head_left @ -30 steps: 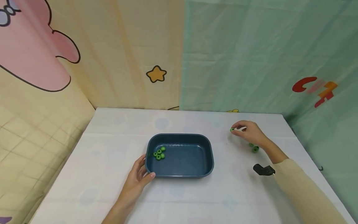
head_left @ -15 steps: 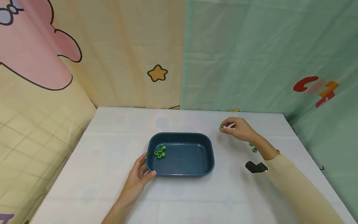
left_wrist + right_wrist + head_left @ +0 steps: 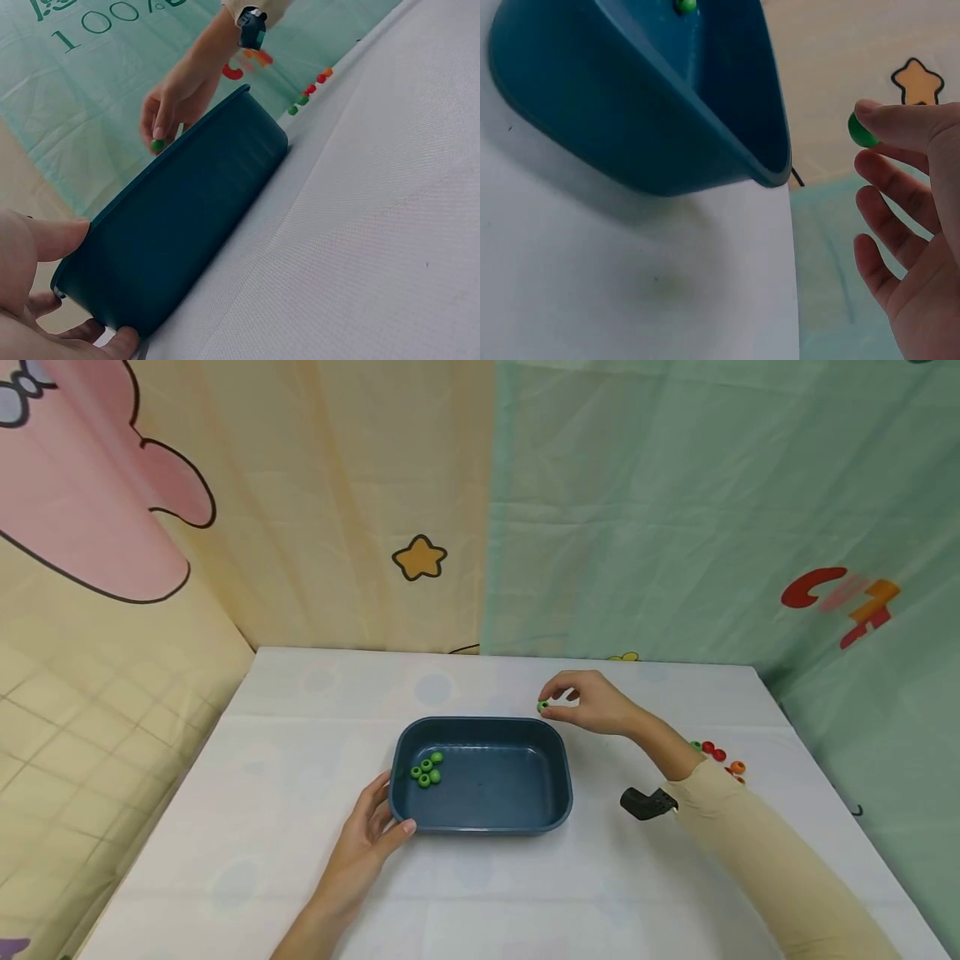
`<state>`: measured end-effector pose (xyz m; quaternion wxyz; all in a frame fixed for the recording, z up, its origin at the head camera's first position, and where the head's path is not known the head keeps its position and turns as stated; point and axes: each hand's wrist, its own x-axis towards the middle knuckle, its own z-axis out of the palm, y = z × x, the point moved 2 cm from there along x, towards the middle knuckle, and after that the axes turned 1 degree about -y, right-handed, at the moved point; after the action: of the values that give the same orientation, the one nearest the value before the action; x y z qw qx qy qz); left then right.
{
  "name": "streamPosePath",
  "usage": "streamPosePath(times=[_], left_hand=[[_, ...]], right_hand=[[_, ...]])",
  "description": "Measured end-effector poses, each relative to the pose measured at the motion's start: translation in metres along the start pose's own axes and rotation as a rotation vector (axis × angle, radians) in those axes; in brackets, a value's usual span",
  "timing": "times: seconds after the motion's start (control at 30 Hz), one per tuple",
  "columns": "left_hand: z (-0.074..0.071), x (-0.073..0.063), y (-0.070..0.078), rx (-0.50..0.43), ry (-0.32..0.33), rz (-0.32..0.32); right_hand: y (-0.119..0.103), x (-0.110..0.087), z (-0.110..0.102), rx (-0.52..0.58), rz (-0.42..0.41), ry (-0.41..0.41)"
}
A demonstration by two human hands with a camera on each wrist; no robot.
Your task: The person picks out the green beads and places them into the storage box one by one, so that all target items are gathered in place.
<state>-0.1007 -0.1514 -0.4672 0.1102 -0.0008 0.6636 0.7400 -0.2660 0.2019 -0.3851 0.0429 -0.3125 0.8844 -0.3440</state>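
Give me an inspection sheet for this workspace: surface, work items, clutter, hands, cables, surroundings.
Surface: table under a white cloth with faint pale dots.
Work items: blue rectangular tray, upright, with five green beads at its left side; red beads, orange beads and loose green beads lie on the cloth, right of the tray.
Clutter: nothing seen.
Hands: left hand grips the tray's left end; right hand pinches one bead, apart from the tray.
Cables: nothing seen.
Surroundings: cartoon-printed yellow curtain and green curtain.
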Motion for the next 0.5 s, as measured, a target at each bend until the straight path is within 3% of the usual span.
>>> streamPosePath(times=[0.27, 0.5], left_hand=[[0.0, 0.0, 0.0, 0.007, 0.009, -0.002], [0.001, 0.0, 0.0, 0.043, 0.008, 0.033]], right_hand=[[-0.028, 0.03, 0.019, 0.015, -0.086, -0.078], [-0.053, 0.056, 0.042, 0.001, -0.18, -0.167]])
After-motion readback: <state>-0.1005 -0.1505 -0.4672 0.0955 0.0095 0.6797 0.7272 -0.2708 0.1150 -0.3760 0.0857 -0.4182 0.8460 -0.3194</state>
